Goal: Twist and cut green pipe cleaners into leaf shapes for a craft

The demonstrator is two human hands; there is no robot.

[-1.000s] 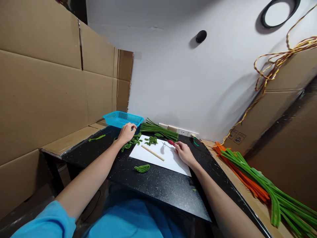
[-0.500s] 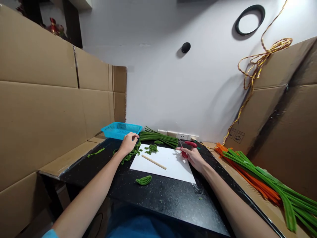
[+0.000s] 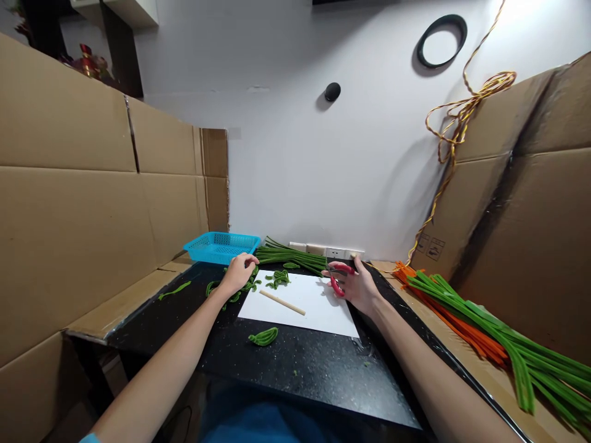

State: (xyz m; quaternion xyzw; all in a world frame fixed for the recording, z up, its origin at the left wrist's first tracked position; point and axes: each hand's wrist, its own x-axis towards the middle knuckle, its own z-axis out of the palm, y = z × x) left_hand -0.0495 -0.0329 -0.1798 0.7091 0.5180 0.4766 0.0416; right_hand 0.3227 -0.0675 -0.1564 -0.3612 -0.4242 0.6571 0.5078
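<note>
Counts: one pair of red-handled scissors [image 3: 336, 285], one sheet of white paper [image 3: 323, 320], one light wooden stick [image 3: 282, 302], one blue plastic basket [image 3: 217, 252], all on or over the black desk [image 3: 314, 375]. Green chenille stems: one long bundle [image 3: 281, 254] behind the paper, along the wall. Small bent green pieces: one heap [image 3: 234, 298] on the desk, left of the paper, partly under the left hand; one smaller cluster [image 3: 279, 279] on the paper, behind the stick. Pieces overlap, exact number can't be read. One leaf-shaped green piece [image 3: 264, 336] lies in front of the paper, one loose green strip [image 3: 174, 290] far left. Right side, on cardboard: one orange bundle [image 3: 466, 332], one light-green bundle [image 3: 496, 335] partly over it.

Left hand [image 3: 241, 271]: grip loosely curled, thumb near the fingers, just over the heap and near the basket's right end. Can't tell if it pinches a piece.

Right hand [image 3: 362, 289]: grip spread, thumb well away from the fingers and pointing up, palm visible. Scissors lie against its fingers, over the paper's far right corner; can't tell if a finger goes through a handle loop. Blades too small to read.
</note>
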